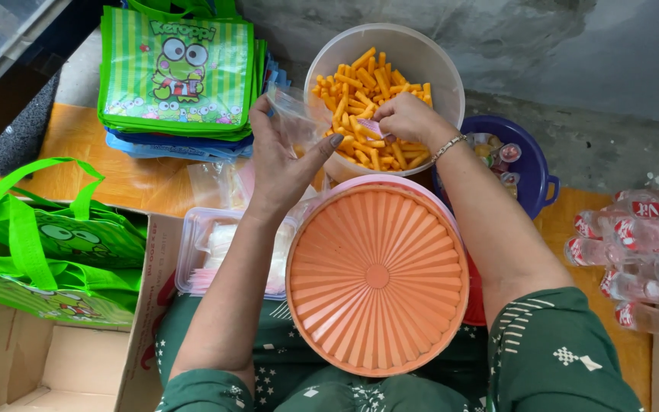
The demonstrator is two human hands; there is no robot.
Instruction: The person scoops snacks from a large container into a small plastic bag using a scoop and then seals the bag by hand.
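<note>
Clear, crinkled plastic bag (293,114) pinched in left hand (287,164); right hand (406,118) grasps a small scoop (369,127) among orange snack sticks (360,95).

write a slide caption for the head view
Right hand reaches into a tub of orange snack sticks while left hand holds a clear plastic bag.

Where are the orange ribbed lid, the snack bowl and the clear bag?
orange ribbed lid (377,276), head view, centre of lid.
snack bowl (421,53), head view, inner wall.
clear bag (293,116), head view, mid bag, in left hand (280,164).
</note>
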